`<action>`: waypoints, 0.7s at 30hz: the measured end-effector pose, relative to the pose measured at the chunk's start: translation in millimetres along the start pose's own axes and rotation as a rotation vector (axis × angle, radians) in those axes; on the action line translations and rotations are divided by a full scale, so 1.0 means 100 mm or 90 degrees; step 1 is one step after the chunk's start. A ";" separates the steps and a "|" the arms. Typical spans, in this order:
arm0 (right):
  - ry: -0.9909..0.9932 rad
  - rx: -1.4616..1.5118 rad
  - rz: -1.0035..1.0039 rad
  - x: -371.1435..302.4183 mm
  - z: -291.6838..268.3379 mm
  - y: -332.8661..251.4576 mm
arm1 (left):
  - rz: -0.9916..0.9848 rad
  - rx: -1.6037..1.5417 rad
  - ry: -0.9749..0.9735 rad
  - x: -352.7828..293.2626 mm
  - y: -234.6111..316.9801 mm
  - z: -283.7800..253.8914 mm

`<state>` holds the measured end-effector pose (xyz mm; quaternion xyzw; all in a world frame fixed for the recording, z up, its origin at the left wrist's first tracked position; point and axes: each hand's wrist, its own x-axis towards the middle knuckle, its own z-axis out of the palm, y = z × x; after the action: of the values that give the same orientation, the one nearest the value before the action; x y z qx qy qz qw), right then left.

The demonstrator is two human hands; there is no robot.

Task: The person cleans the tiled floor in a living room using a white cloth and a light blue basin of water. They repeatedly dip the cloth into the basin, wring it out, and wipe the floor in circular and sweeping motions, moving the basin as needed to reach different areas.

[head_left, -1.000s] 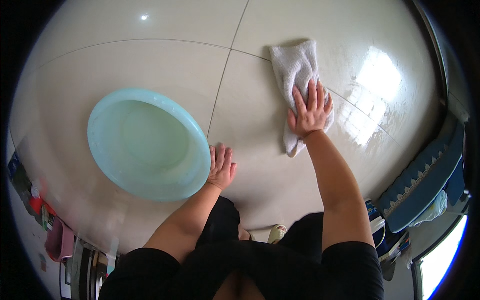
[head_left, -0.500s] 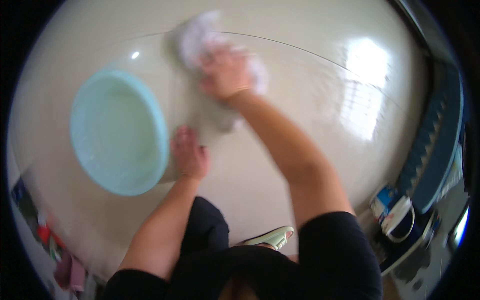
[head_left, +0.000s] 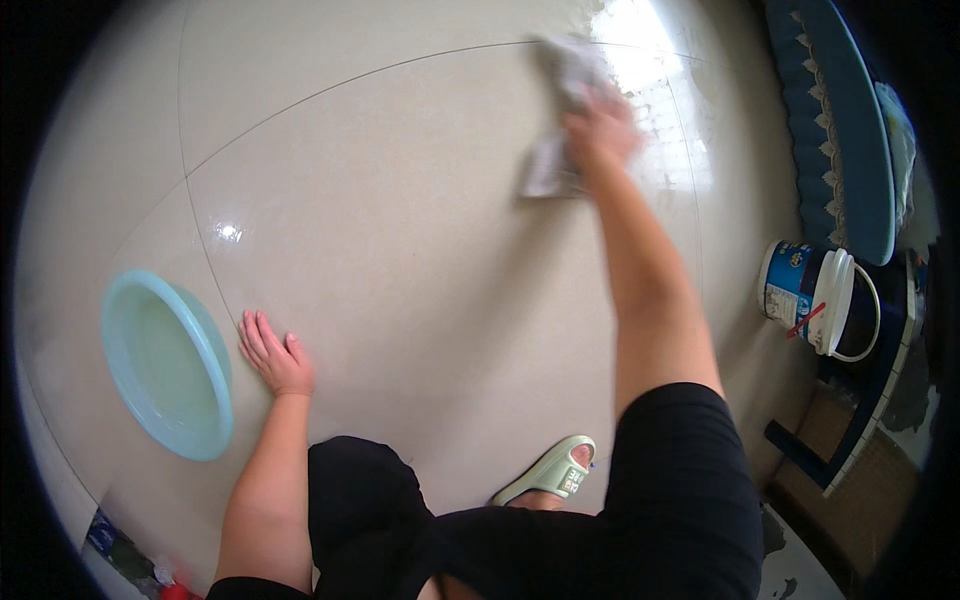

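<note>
My right hand (head_left: 602, 128), arm stretched far forward, presses a pale greyish cloth (head_left: 552, 170) against the shiny tiled floor (head_left: 400, 200). Motion smears both hand and cloth a little, and the cloth sticks out in front of the fingers and to their left. Flat on the tiles at the left, my left hand (head_left: 276, 358) lies with its fingers stretched and holds nothing. Just left of it stands a light blue basin (head_left: 207, 340) with cloudy liquid in it.
At the right stands a white bucket (head_left: 835, 300) with a blue label and a handle, beside dark blue furniture (head_left: 865, 140) with a scalloped trim. A dark-framed low piece (head_left: 890, 370) is behind it. My green slipper (head_left: 550, 470) rests on the floor below.
My right hand has swept the cloth to the right across the floor. The whole view has shifted, so the basin and my left hand appear further left and lower; that hand stays flat beside the basin.
</note>
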<state>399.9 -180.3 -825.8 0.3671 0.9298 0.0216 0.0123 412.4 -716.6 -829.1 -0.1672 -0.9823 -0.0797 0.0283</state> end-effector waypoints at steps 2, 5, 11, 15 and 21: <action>-0.014 0.020 0.223 -0.14 0.33 1.18 | 0.005 0.007 -0.008 -0.02 -0.03 0.01; 0.021 -0.010 0.330 -1.15 0.51 2.48 | 0.003 0.012 -0.020 -0.04 -0.08 0.01; -0.062 -0.043 0.586 -2.20 0.33 2.71 | -0.015 0.013 -0.071 -0.03 0.01 -0.03; 0.056 0.015 0.350 -1.36 0.21 1.59 | -0.008 0.000 -0.049 -0.02 -0.04 -0.01; 0.079 0.092 -0.265 -1.52 0.01 -1.27 | -0.011 -0.036 -0.033 -0.02 -0.05 -0.02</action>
<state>423.9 -376.5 -831.6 0.1652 0.9836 -0.0258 -0.0672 412.9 -721.9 -827.5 -0.1612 -0.9815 -0.1035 -0.0027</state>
